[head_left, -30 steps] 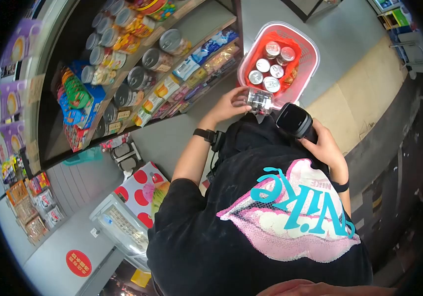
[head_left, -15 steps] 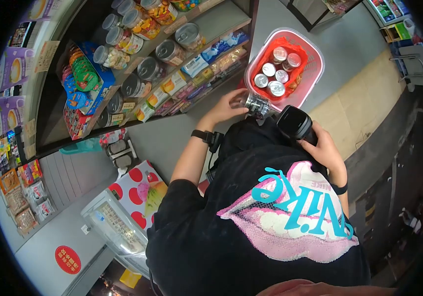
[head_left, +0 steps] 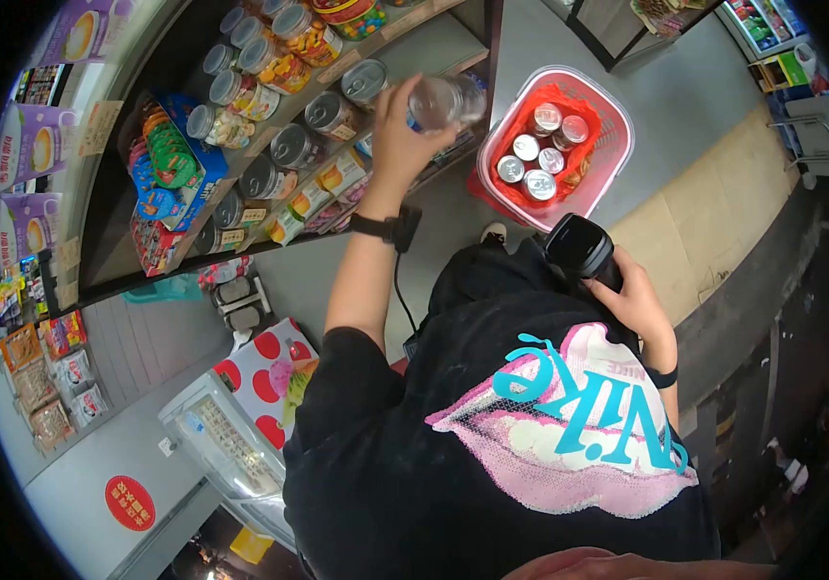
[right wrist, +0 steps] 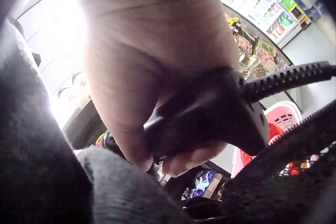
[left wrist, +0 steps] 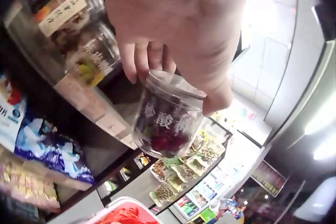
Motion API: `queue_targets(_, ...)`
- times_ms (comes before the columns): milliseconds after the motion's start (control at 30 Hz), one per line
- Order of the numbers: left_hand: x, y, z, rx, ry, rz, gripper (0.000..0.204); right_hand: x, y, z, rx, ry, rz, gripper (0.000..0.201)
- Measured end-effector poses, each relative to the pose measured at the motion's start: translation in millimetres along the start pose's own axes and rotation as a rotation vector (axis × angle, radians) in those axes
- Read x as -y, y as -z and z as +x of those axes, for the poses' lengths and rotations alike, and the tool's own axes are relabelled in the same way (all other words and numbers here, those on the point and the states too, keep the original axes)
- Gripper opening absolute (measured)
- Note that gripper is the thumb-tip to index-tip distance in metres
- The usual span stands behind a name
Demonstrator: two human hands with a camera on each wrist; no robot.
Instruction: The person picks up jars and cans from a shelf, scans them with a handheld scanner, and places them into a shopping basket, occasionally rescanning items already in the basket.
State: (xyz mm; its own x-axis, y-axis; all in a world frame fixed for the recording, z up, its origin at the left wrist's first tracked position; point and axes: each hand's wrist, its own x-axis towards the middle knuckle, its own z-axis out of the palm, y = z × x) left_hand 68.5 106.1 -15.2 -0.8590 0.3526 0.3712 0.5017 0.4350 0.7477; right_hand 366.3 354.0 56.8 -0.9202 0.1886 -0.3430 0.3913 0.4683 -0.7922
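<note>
My left hand [head_left: 397,145] grips a clear plastic jar [head_left: 450,101] by its top, held up in front of the shelf edge. In the left wrist view the jar [left wrist: 167,124] shows white lettering and dark red pieces inside, with my fingers and thumb on either side of its lid end. My right hand [head_left: 642,302] holds a black handheld scanner [head_left: 579,246] close to my lap. A ribbed cable [right wrist: 289,79] runs from the scanner's grip in the right wrist view.
A pink basket [head_left: 619,145] stands on the floor ahead, with a red bag [head_left: 584,108] holding several silver-lidded cans [head_left: 540,185]. To the left, a shelf [head_left: 443,43] carries rows of jars [head_left: 270,63] and packets [head_left: 342,172]. A dotted freezer lid [head_left: 265,372] lies further back.
My left hand has lifted the jar from near the scanner, up and left towards the shelf. My right hand with the scanner has hardly moved.
</note>
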Motion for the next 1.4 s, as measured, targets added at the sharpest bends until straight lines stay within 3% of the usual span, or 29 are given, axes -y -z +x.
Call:
queue_targets(67,7.0,-3.6,22.6,-0.111,-0.085,0.213,0.079,-3.1,2.1,2.1,0.0,0.005,0.001,0.039)
queue_targets(233,31.8,-10.3,73.9,-0.188,-0.031,0.45,0.083,-7.1,7.8,3.8,0.011,-0.012,0.005,0.04)
queue_targets(300,33.8,-8.5,91.0,-0.021,0.136,0.528,0.079,-10.1,10.5,4.0,0.018,-0.028,-0.004,0.041)
queue_targets(367,53.8,-13.4,99.5,-0.031,0.096,0.651,0.083,-9.8,12.2,3.8,0.008,-0.029,0.012,0.041)
queue_targets(433,50.4,-12.6,105.9,0.134,0.225,0.713,0.092,-12.8,13.0,3.8,0.002,-0.031,0.03,0.041)
queue_targets(500,50.3,-13.5,109.3,0.152,0.196,0.77,0.097,-17.1,13.2,4.4,-0.01,-0.041,0.042,0.041)
queue_targets(567,30.1,-7.5,113.3,0.3,0.392,0.751,0.094,-14.9,14.6,4.5,-0.002,-0.051,0.046,0.041)
queue_targets(600,34.8,-8.1,113.1,0.301,0.393,0.753,0.094,-14.3,15.5,5.0,0.006,-0.058,0.046,0.041)
queue_targets(667,52.0,-9.3,110.7,0.226,0.234,0.645,0.092,-16.2,15.7,6.3,0.006,-0.045,0.049,0.042)
queue_targets(700,56.1,-8.4,108.3,0.226,0.234,0.646,0.092,-17.3,15.9,7.2,0.004,-0.032,0.049,0.042)
queue_targets(767,63.9,-6.4,104.7,0.246,0.043,0.538,0.093,-18.0,17.7,8.5,0.015,-0.044,0.037,0.042)
queue_targets(1000,48.5,-10.6,97.8,0.231,0.169,0.658,0.094,-19.0,17.0,13.2,0.034,-0.033,0.051,0.041)
queue_targets(1067,33.1,-18.2,89.6,0.119,0.165,0.795,0.073,-16.8,18.3,14.0,0.037,-0.036,0.047,0.041)
queue_targets(1100,31.2,-23.5,85.0,0.123,0.162,0.794,0.073,-16.5,19.0,14.1,0.038,-0.039,0.044,0.041)
queue_targets(1167,27.4,-35.7,72.7,-0.158,-0.335,0.463,0.052,-17.8,20.6,13.9,0.034,-0.053,0.046,0.041)
queue_targets(1200,10.1,-41.4,62.4,-0.116,-0.385,0.377,0.034,-18.5,21.3,13.9,0.033,-0.064,0.045,0.041)
queue_targets(1300,5.2,-76.3,27.0,0.176,-0.435,0.164,0.026,-25.4,22.1,13.5,0.024,-0.088,0.074,0.041)
queue_targets(1367,21.1,-112.4,-3.2,0.394,-0.354,0.048,0.025,-26.9,23.4,12.8,0.01,-0.09,0.087,0.04)
queue_targets(1400,26.8,-125.1,-15.3,0.518,-0.39,0.102,0.025,-28.4,24.2,12.4,-0.001,-0.085,0.095,0.039)
